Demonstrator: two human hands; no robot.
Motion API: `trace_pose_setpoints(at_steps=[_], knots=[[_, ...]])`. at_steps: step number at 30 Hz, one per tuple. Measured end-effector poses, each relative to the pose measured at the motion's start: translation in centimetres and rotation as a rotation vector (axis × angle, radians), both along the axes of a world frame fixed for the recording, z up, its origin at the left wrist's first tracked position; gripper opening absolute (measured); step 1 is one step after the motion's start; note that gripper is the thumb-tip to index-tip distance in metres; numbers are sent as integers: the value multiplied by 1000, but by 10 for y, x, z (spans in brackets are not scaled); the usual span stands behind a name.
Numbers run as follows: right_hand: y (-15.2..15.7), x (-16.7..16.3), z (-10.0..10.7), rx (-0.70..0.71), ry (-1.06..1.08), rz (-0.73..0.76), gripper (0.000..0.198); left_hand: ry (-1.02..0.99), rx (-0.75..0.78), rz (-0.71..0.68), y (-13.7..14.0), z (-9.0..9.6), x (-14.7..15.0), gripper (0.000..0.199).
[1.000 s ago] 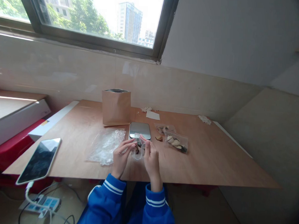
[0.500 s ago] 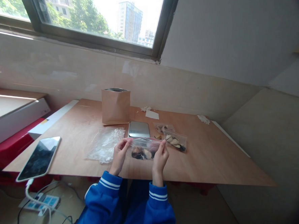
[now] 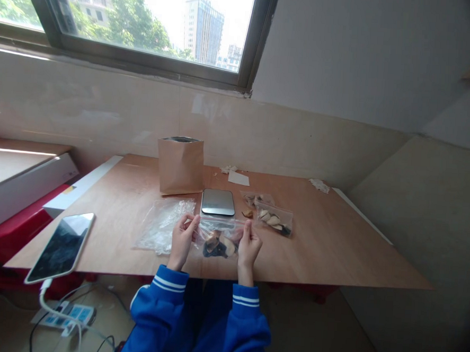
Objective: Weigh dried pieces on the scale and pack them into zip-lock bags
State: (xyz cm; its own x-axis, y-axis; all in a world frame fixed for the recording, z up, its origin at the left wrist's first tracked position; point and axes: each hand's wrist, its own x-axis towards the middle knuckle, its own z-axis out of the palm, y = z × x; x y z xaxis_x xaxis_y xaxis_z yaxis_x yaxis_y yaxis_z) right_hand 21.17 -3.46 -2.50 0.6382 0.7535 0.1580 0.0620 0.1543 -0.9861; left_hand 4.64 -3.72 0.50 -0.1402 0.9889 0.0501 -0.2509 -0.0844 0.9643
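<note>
Between my two hands a clear zip-lock bag (image 3: 219, 244) is stretched by its top corners, with dark and pale dried slices lying in its bottom. My left hand (image 3: 182, 239) pinches the left end of the top edge. At the right end, my right hand (image 3: 249, 247) pinches it with thumb and fingers. Just beyond the bag sits a flat scale (image 3: 218, 202) with a silvery top. Right of it lie a filled zip-lock bag (image 3: 275, 220), another filled bag (image 3: 256, 199) behind, and a loose brown piece (image 3: 247, 214).
A heap of empty clear bags (image 3: 164, 227) lies left of my left hand. Behind stands an open brown paper pouch (image 3: 180, 167). A phone (image 3: 61, 247) with a cable overhangs the table's front left edge. White paper (image 3: 238, 179) lies at the back.
The held bag has come slightly down and left with both hands, and its contents now show more fully. The things on the table have stayed put.
</note>
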Motion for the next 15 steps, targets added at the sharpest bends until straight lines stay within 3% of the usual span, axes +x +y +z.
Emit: trace_pose_setpoints(at_steps=[4,10,15], knots=[[2,-2,-1,8,-22,31,61,52,34,71,3,1,1,37],[0,7,-5,12,53,309,51,74,37,150,10,-6,-9,40],[-1,19,-9,24,3,417,43,91,41,120,13,-20,-19,41]])
